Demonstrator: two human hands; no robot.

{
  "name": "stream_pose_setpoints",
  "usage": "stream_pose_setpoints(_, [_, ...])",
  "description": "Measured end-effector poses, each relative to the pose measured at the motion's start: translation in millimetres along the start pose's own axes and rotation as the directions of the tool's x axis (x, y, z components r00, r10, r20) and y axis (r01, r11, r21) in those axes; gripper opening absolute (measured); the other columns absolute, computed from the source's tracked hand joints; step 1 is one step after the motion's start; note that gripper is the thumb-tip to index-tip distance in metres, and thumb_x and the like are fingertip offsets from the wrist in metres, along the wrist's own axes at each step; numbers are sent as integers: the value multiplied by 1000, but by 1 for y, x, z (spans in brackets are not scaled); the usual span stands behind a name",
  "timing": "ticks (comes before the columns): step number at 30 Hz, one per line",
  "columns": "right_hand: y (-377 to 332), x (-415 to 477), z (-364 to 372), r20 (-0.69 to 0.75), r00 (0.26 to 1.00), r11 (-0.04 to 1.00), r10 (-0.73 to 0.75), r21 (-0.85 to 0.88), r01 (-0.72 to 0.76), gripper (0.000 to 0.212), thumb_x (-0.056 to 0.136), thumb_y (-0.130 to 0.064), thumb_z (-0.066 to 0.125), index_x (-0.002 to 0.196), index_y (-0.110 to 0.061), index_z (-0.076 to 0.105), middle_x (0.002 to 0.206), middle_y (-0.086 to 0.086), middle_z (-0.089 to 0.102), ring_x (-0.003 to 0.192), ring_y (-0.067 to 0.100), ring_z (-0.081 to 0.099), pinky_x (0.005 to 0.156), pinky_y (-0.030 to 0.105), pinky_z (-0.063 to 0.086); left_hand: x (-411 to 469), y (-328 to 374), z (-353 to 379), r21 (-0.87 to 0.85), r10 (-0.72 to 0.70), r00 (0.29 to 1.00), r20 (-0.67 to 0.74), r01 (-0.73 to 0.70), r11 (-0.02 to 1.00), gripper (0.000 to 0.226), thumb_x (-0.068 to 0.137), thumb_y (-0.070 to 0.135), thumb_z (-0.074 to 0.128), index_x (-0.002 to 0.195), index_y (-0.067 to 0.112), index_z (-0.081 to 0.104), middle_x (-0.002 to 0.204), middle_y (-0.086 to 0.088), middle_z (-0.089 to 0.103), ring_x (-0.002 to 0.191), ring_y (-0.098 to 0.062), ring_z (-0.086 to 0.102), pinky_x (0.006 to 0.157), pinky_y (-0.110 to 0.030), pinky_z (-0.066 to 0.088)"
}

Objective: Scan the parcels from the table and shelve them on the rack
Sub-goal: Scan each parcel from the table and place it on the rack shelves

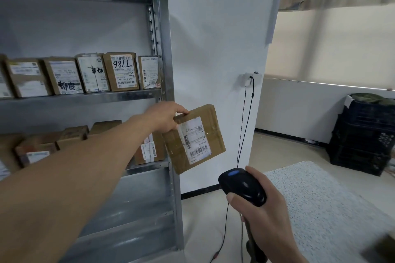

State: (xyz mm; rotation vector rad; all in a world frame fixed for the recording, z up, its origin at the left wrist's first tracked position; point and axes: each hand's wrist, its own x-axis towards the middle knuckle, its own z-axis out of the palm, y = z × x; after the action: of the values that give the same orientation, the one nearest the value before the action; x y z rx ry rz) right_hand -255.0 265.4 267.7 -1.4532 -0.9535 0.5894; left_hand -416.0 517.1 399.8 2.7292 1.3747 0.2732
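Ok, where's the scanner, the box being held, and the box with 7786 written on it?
scanner (242, 186), head view, on its black top.
held box (211, 126), head view, on bare cardboard right of the label.
7786 box (121, 64), head view, on the handwritten number.

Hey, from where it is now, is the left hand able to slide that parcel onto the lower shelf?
Probably yes. The left hand grips the parcel by its top corner just outside the rack's upright post, level with the lower shelf. Parcels already fill much of that shelf, so a free gap looks tight.
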Motion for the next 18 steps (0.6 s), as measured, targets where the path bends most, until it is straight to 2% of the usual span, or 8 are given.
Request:
stream_pose_setpoints(3, [0, 0, 5, -6, 1000, 1000, -11, 29, 11, 77, 54, -38, 81, 127, -43, 59, 102, -22, 68, 93, 15, 70, 85, 45, 62, -6, -7, 3, -88, -33, 999, -13, 32, 996, 66, 89, 23, 75, 147, 31, 46, 139, 0, 57, 123, -24, 55, 94, -34, 51])
stream_pose_setpoints(6, [0, -1, 16, -14, 1000, 998, -21, 53, 22, 81, 49, -43, 83, 127, -41, 61, 105, -20, 69, 96, 18, 70, 84, 48, 62, -18, -20, 11, -225, -91, 995, -26, 83, 971, 73, 89, 16, 74, 151, 31, 39, 137, -3, 56, 119, -25, 56, 87, -29, 48])
stream_pose_setpoints(10, [-3, -3, 42, 12, 999, 997, -40, 61, 39, 82, 51, -37, 83, 130, -36, 60, 112, -12, 68, 100, 22, 69, 83, 52, 62, -46, -49, 24, -370, -183, 983, -17, 164, 914, 78, 89, 12, 74, 151, 34, 32, 141, -5, 53, 121, -27, 56, 98, -42, 53])
stream_pose_setpoints(13, [-11, -6, 70, 51, 997, 998, -52, 47, 50, 79, 54, -36, 83, 129, -39, 59, 109, -17, 68, 99, 17, 68, 83, 50, 62, -75, -80, 31, -408, -246, 969, -26, 215, 887, 81, 89, 11, 73, 153, 32, 28, 140, -6, 53, 120, -27, 56, 98, -41, 53])
stream_pose_setpoints(18, [-27, -18, 134, 158, 984, 996, -84, 56, 76, 66, 66, -23, 91, 119, -45, 60, 103, -30, 67, 96, 17, 69, 84, 53, 61, -135, -154, 34, -534, -382, 922, -60, 294, 792, 86, 89, 6, 73, 156, 29, 23, 138, -5, 55, 111, -19, 57, 96, -37, 51])
